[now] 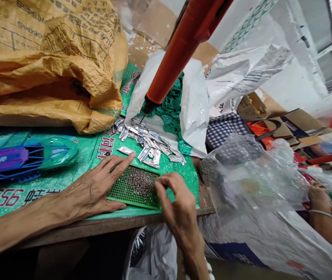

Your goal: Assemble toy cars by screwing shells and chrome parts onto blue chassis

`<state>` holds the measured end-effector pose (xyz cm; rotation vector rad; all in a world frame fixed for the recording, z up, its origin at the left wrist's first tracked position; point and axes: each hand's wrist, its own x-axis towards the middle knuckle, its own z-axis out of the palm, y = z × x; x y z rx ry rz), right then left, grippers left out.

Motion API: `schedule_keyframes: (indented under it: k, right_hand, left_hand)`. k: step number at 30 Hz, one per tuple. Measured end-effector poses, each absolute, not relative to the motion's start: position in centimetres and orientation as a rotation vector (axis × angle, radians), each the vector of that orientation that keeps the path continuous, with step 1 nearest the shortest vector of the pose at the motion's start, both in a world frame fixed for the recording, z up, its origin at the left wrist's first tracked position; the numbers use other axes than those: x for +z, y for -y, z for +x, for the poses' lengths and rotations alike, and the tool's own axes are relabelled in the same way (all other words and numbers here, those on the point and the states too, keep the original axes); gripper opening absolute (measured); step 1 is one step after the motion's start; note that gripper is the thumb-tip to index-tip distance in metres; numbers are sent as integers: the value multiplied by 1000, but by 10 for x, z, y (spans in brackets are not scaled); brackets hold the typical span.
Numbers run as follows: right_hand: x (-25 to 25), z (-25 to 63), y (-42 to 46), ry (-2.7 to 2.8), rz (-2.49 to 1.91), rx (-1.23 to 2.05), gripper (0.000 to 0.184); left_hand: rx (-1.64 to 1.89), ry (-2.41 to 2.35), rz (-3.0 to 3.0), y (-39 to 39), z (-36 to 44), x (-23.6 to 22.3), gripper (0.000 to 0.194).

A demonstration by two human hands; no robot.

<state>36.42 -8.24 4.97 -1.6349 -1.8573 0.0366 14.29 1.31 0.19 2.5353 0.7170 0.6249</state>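
Observation:
My left hand (96, 190) lies flat with fingers spread on the left edge of a green perforated tray (122, 192), steadying it. A heap of small metal screws (138, 182) covers the tray's middle. My right hand (174, 202) hovers over the tray's right end, thumb and fingers pinched together on something too small to make out. Just behind the tray lies a pile of shiny metal clips (147, 142). An orange electric screwdriver (177, 50) hangs tip-down above that pile.
A yellow woven sack (49, 58) fills the back left. A green and purple toy car (28, 157) lies at left. A white bag holds green plastic parts (173, 111). A clear bag (247, 175) sits at right, beside another person's hand (319, 196).

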Motion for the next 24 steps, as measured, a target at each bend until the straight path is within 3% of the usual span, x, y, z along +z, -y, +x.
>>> schedule_keyframes:
  k: [5,10,16,19,21,24]
  right_hand:
    - [40,339,84,1984,-1600,131,13]
    - [27,350,95,1521,-1639,367,9]
    - [10,345,95,988,-1736,316,40]
    - [12,342,92,849,-1716,378,55]
    - [15,340,91,785,-1693,482,60]
    - [16,334,91,693,-1635,615,61]
  left_hand:
    - [600,-650,2503,-14,142,3,118]
    - [559,-645,2501,-15,143,8,121]
    - [605,-675,2523,-12,144,17,106]
    - [740,-722,2493,-11,144,17,119]
    - [838,-741,2459,-12,143,17,124]
    - [933,-726,2438,-13,142,19,116]
